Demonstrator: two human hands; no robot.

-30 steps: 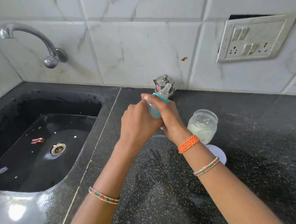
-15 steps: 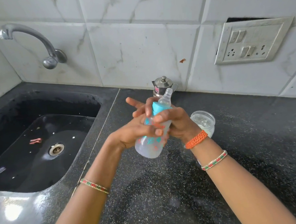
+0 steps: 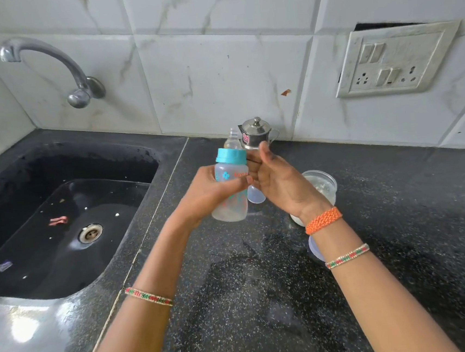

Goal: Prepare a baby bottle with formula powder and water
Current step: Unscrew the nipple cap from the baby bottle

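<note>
The translucent plastic baby bottle with a teal screw collar and a clear teat (image 3: 231,187) is in the air above the black speckled stone counter (image 3: 266,300), held almost upright with a small lean. The left hand (image 3: 213,194) wraps its fingers around the middle of the bottle from the left side and grips it firmly. The right hand (image 3: 280,182) is just beside the bottle on its right; the thumb points up and the fingers are curled near the bottle's side. A small clear plastic cap (image 3: 256,197) shows under these fingers, but I cannot tell if the right hand really holds it or only touches the bottle. Behind the hands, against the white marble-pattern wall tiles (image 3: 216,78), stands a small steel pot with a lid and knob (image 3: 255,135). To the right of the right hand is a clear round jar with white powder inside (image 3: 323,185), standing open on the counter, and a round pale lid (image 3: 315,250) lies flat near the right wrist, partly hidden by the arm. On the left there is a black sink (image 3: 59,220) with a metal drain, and a curved metal tap (image 3: 53,68) comes out from the wall over it. A white switch and socket plate (image 3: 393,61) is fixed on the wall at the right.
</note>
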